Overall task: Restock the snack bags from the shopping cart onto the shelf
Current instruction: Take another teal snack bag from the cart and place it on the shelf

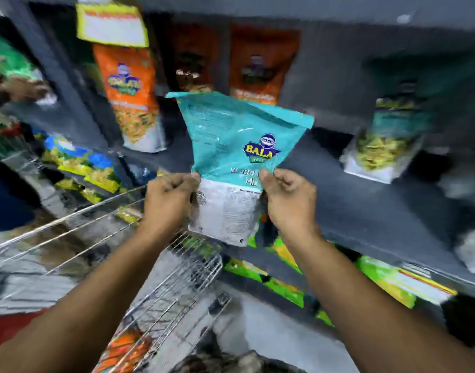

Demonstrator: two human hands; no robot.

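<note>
Nearest: silver wire shopping cart point(177, 278) below my forearms, a few orange packs visible low in its basket. It sits tight against the shelving, so my guess is each lift stays short.

Both hands are up in front of me on one pack. Left hand point(169, 195) pinches the left edge of the teal-and-white plastic snack bag point(231, 157); right hand point(287, 195) pinches the right edge at the same height. Fingers curled closed on the film, thumbs on the side facing me. Holding by both edges at mid-height likely keeps the pack flat and upright so it can go in base first without folding.

Bag state: in the air, clear of the cart, in front of the dark grey shelf board point(365, 211) and not yet resting on it. Top half teal with a blue-yellow logo and "Mix" partly readable, lower part white with small print. Top seal flares wide and slightly crumpled, tilted down to the right. Looks limp, light, crinkly; the film creases at my pinch points.

Further back on that shelf: an orange standing snack pouch point(131, 98) to the left, two darker orange pouches behind the teal bag, and a teal pouch with a clear window point(384, 141) to the right. Open gap between orange and teal rows, probably the slot for this one.

Background heavily blurred; labels there unreadable.
</note>
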